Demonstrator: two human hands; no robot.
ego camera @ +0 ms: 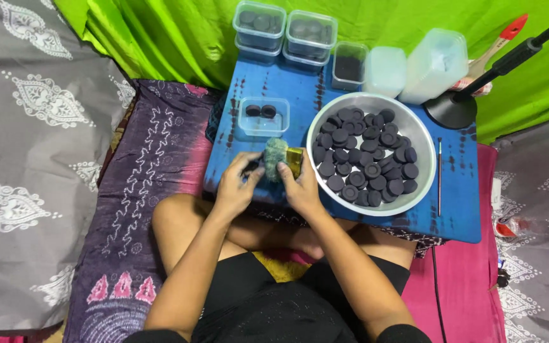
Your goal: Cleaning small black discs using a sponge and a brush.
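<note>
Right hand [301, 184]: fingers closed around a sponge [276, 159] with a grey-green scrubbing face and a yellow back, held upright just above the near edge of the blue table [300, 95]. Left hand [236, 184]: fingers pinched on a small dark disc [251, 169], pressed against the left face of the sponge; the disc is largely hidden by the fingers.

Just beyond the hands, a clear plastic tub [263, 116] stands on the table with two dark discs inside. To the right, touching distance from the right hand, a round metal bowl [422, 136] holds a heap of dark discs. A thin brush [440, 178] lies on the table right of the bowl.

Along the far edge: stacked clear lidded containers [285, 33] with dark discs, a smaller open box [349, 65], and two frosted white containers [414, 67]. A black lamp stand base [450, 111] sits at the far right corner.
</note>
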